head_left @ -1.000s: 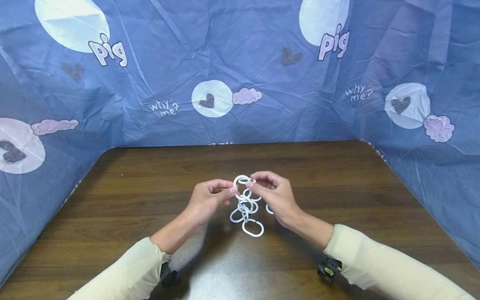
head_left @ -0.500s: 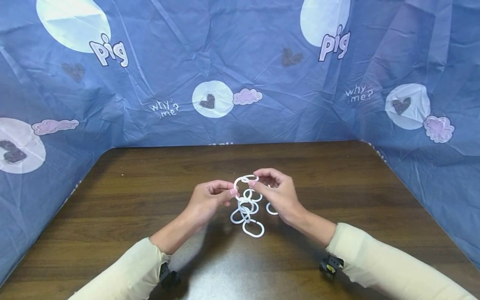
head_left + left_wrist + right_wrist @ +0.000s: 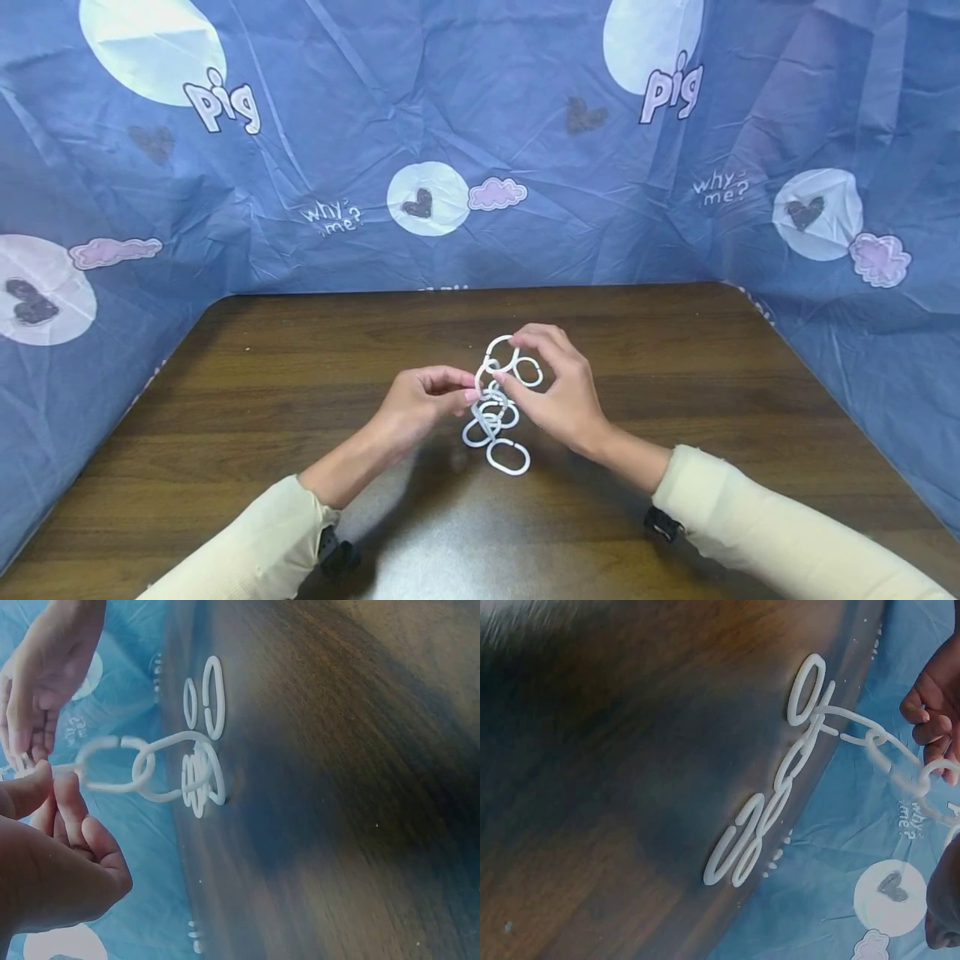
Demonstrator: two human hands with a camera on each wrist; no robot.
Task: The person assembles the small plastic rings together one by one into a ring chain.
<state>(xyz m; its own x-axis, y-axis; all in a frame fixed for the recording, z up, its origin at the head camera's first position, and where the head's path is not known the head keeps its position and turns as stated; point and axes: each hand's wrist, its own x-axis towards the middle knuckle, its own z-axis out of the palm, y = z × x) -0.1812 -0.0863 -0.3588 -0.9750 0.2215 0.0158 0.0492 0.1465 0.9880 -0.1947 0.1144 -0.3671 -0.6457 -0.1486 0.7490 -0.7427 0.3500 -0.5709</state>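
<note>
White plastic chain links gather between the two hands in the head view. My left hand pinches one link between thumb and fingertips. My right hand, farther back and to the right, holds another link that passes through the first. From the left hand the joined links hang down to the table in the left wrist view. A chain of links lies on the table in the right wrist view. The right fingertips partly hide the held link.
Near the front of the pile lies a link with a small gap in its side. Another link shows behind the right thumb. The brown wooden table ends at a blue printed cloth.
My right hand has moved back and up, raising its link beyond the left one. My left hand has dipped slightly. A link behind the right hand now shows between its thumb and fingers.
</note>
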